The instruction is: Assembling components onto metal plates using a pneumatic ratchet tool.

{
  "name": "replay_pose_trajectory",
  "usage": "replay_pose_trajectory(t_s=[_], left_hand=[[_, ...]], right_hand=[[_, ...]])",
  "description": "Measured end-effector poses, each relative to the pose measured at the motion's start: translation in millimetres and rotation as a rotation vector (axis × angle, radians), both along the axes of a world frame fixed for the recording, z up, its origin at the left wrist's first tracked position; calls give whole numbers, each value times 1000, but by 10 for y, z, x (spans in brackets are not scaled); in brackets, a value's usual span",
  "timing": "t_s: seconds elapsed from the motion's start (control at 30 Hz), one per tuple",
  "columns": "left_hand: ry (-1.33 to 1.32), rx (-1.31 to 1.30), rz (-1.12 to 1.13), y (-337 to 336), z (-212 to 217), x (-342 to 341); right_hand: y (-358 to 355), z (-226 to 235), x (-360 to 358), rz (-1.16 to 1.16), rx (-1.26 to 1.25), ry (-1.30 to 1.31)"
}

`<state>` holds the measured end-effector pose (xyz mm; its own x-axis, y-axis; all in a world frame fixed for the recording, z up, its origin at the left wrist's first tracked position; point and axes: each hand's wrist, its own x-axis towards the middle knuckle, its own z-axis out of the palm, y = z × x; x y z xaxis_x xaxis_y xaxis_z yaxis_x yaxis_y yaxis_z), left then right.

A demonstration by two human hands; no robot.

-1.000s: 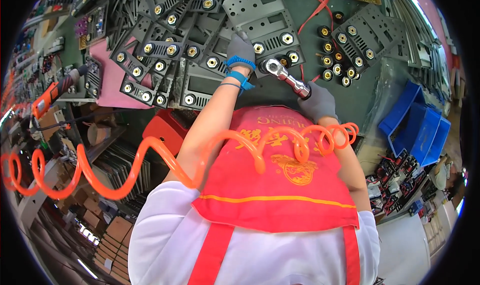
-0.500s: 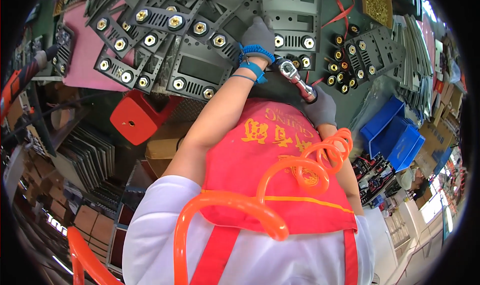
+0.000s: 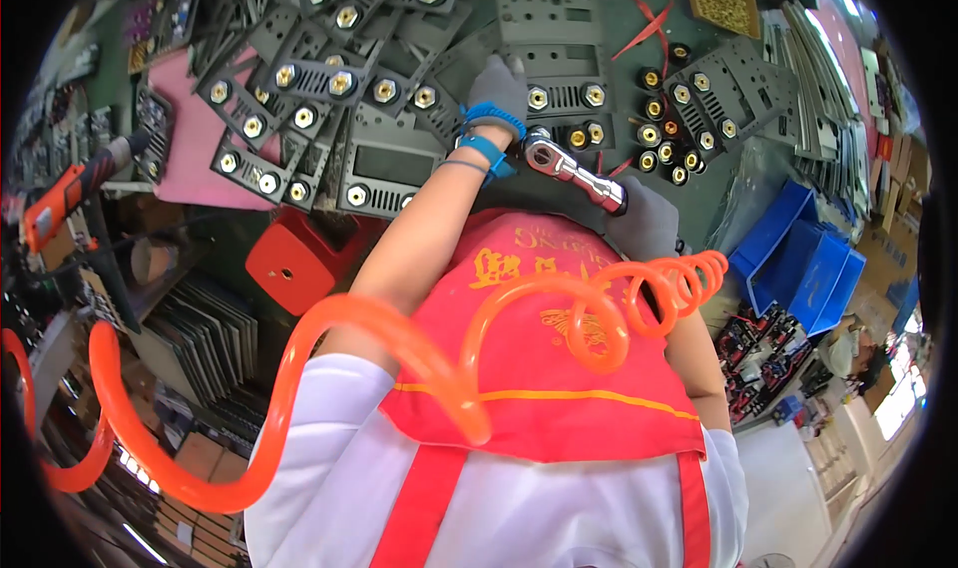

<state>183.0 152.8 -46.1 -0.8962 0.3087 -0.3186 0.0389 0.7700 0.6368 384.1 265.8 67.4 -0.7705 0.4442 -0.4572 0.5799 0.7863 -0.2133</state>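
A gloved left hand (image 3: 499, 89) presses flat on a grey metal panel (image 3: 554, 64) while the gloved right hand (image 3: 644, 224) grips a ratchet wrench (image 3: 569, 169), its head now nearer the panel's brass nuts (image 3: 564, 97) than before.

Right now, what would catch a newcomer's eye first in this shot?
Probably the bright orange coiled hose, looping across the lower middle over the red apron. Above it, the gloved right hand grips a chrome ratchet wrench, whose head sits by the gloved left hand, resting on a grey metal panel. More grey panels with brass-coloured fittings spread across the upper left.
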Motion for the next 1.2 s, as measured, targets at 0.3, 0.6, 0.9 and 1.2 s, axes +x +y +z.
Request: replay_pose_trajectory(t_s=[0.3, 0.6, 0.9, 1.2], left_hand=[[649, 173, -510, 286, 1047, 330], [975, 312, -807, 513, 1481, -2], [59, 34, -445, -839, 781, -1146], [238, -61, -824, 1215, 1149, -428]], right_hand=[[-21, 11, 811, -433, -236, 121], [109, -200, 1208, -409, -275, 3], [325, -394, 1388, -405, -416, -68], [463, -390, 1604, -352, -441, -138]])
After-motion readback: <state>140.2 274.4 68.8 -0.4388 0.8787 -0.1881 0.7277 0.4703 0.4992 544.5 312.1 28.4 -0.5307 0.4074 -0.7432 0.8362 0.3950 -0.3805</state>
